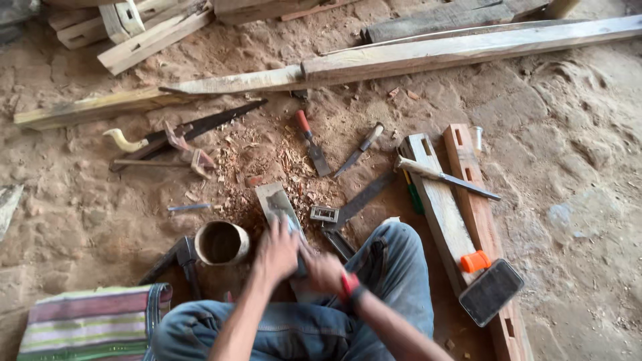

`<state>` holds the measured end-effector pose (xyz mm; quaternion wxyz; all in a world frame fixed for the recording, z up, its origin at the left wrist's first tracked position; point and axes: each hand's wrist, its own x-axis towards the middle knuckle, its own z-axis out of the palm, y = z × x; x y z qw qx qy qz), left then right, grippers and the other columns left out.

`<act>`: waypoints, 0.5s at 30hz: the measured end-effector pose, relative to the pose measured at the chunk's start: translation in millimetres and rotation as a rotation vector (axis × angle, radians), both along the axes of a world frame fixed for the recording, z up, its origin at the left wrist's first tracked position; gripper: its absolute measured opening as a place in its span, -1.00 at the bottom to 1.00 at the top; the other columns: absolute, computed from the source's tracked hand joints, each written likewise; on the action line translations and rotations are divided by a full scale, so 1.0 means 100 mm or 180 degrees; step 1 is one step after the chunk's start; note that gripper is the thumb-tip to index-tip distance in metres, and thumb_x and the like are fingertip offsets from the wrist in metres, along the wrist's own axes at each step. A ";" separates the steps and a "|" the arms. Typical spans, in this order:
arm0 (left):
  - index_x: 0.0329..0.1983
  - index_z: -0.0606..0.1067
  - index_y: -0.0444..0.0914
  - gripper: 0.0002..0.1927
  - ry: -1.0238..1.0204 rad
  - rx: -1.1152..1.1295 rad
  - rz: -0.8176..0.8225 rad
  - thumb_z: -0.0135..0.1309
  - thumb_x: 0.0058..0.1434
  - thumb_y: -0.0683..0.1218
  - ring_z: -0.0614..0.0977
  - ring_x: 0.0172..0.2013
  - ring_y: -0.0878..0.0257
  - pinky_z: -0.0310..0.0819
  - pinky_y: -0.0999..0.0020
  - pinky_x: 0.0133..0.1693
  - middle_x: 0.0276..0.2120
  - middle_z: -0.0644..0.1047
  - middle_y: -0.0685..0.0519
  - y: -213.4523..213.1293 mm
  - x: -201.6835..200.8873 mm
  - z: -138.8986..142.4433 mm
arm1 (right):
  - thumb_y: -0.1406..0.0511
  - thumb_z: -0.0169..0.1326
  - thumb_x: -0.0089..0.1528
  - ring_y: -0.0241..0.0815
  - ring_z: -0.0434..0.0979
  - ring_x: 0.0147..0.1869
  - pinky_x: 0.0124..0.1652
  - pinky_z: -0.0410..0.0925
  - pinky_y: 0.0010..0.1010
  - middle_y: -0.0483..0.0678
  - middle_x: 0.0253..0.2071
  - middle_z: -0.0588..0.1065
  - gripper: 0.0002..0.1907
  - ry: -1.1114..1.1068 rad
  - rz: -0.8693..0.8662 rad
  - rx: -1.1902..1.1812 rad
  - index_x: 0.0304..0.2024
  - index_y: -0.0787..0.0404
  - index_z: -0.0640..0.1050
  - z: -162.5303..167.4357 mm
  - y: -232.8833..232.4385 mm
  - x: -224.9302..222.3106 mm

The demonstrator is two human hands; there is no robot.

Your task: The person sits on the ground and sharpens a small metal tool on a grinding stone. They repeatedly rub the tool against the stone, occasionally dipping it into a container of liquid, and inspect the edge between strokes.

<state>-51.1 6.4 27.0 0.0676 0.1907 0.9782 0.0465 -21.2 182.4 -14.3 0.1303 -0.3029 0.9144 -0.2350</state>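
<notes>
I sit on the dirt floor with my jeans-clad knees in view. A flat grey stone slab (273, 199) lies in front of me among wood chips. My left hand (275, 253) is blurred and lies over the slab's near end, fingers pressing down on a small dark blade (299, 267). My right hand (322, 272), with a red band at the wrist, is curled around the same blade just to the right. Most of the blade is hidden under both hands.
A round cup (222, 242) stands left of the slab, with a dark hammer-like tool (182, 257) beside it. Two chisels (311, 144), a metal square (338, 217) and a handsaw (194, 127) lie ahead. Two mortised beams (441, 207) on the right carry a phone (491, 292). A striped cloth (93, 322) lies lower left.
</notes>
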 end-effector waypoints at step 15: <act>0.04 0.49 -0.35 -0.68 -0.0143 -0.0038 0.0068 -0.13 0.31 -0.13 0.24 0.35 -0.40 0.34 -0.14 0.22 0.36 0.20 -0.45 -0.03 -0.02 0.02 | -0.01 0.23 0.22 0.23 0.63 0.11 -0.07 0.53 -0.10 0.22 0.57 0.18 0.10 0.0456 0.0197 -0.0322 0.61 0.29 0.01 0.16 -0.01 -0.10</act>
